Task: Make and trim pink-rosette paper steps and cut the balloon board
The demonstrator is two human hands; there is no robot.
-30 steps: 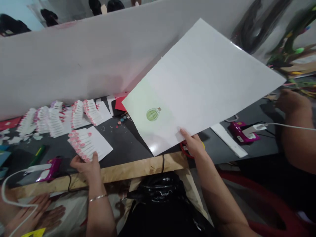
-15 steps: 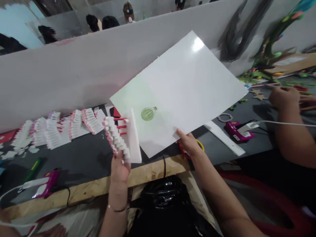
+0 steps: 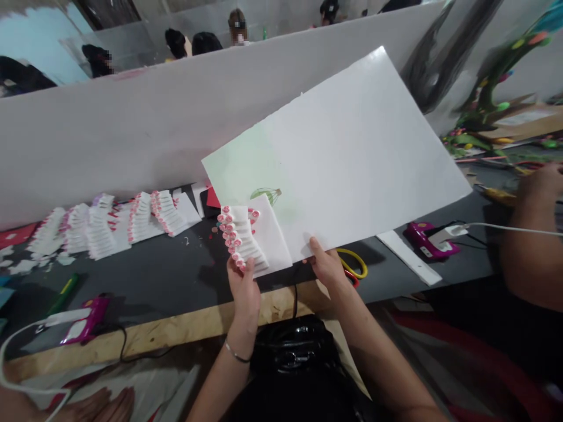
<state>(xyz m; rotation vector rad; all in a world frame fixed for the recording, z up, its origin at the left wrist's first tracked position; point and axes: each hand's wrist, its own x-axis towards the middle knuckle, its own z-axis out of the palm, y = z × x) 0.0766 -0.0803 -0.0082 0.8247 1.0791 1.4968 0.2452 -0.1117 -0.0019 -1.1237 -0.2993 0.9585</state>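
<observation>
Near the dark counter's front edge [image 3: 191,321], left fingers [image 3: 249,266] are gripping a pink-studded white card [image 3: 273,237], right fingers [image 3: 315,247] a glossy white rectangular sheet [image 3: 343,155], probably light, best edge-held

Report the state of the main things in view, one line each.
Small white card: held by the left hand, overlapping the large sheet; contact unclear.
Large sheet: held up at a slant by the right hand.
Balloon print: partly covered.
Left purple socket: white plug in.
Right purple socket: white plug in.
White strip: lying on the bench.
</observation>
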